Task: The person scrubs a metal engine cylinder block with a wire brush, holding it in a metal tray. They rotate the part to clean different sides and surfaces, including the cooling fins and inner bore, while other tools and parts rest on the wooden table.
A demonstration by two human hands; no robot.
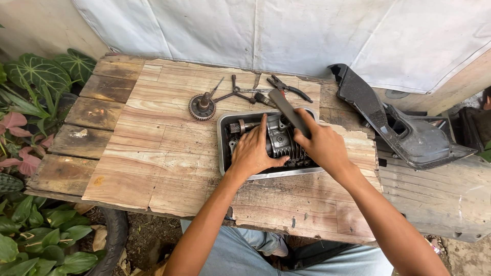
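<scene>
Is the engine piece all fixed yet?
Not yet. A gear already lies out on the wooden table, by pliers. The left hand steadies the engine part in the metal tray; the right hand holds a dark tool on it.

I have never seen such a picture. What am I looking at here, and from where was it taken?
The one picture comes from a camera on a person's head, looking down at their own two bare hands over a worn wooden table. A metal tray holds a finned grey engine part. The left hand rests on that part. The right hand grips a dark flat tool handle. Behind the tray lie a gear and pliers. A black plastic cover sits at the right.
</scene>
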